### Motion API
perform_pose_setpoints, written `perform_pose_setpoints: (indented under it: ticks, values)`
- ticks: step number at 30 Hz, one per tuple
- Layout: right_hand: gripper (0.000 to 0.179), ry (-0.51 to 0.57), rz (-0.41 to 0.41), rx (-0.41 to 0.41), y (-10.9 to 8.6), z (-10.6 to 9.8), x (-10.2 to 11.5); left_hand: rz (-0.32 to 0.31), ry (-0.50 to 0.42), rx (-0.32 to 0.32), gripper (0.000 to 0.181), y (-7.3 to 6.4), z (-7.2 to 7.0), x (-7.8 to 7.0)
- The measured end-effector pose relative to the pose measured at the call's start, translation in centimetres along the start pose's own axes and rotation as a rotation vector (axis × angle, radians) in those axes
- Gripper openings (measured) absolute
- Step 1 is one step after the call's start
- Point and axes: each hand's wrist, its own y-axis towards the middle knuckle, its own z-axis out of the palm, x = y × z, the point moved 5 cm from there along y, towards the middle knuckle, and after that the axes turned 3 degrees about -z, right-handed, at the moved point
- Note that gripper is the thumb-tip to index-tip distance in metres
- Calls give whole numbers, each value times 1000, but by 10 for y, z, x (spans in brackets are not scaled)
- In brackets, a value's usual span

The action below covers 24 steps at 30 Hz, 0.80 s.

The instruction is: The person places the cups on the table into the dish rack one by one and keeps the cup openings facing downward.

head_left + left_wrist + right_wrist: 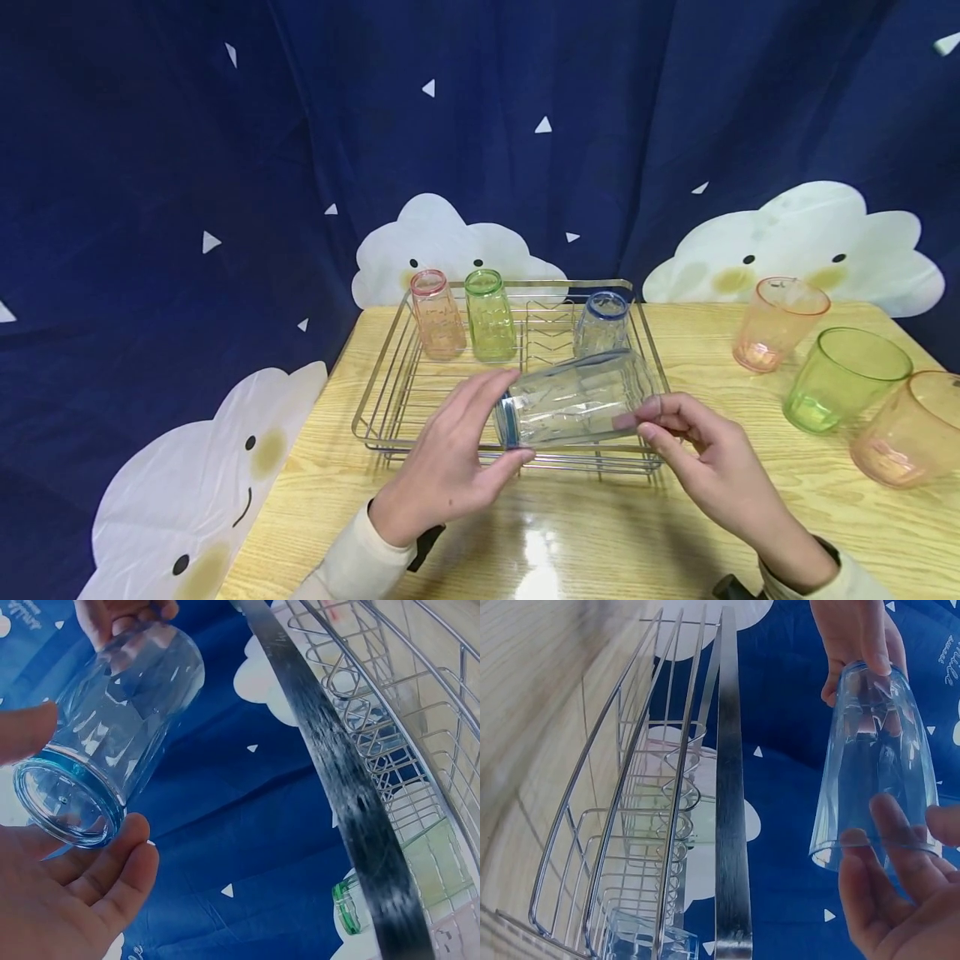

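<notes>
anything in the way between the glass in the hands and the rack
Nothing visible stands between the held glass and the front of the rack. Toward the back right, a second blue glass stands upside down in the rack, partly hidden behind the held one in the head view, so that spot is taken.

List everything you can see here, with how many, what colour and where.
Held glass: 1, clear bluish, tipped sideways between both hands
Rack: 1, silvery metal, on the table
Pink glass: 1, pink, upside down, rack's far left
Green glass: 1, green, upside down, beside the pink one
Blue glass: 1, blue, upside down, rack's right side
Tumblers: 3, two pink-orange, one green, right of the rack
Table: 1, light wood, underneath
Curtain: navy, white clouds and triangles, behind
Sleeves: 2, cream, bottom edge
Left grip: 1, bare, at the held glass's base
Right grip: 1, bare, at its mouth
</notes>
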Motion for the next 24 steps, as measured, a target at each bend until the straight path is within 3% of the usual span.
perform_pose_setpoints:
  ticks: [24]
  values:
    - [31,-106,-2,73,-3,5,-3,55,-86,-40,74,11,-11,-4]
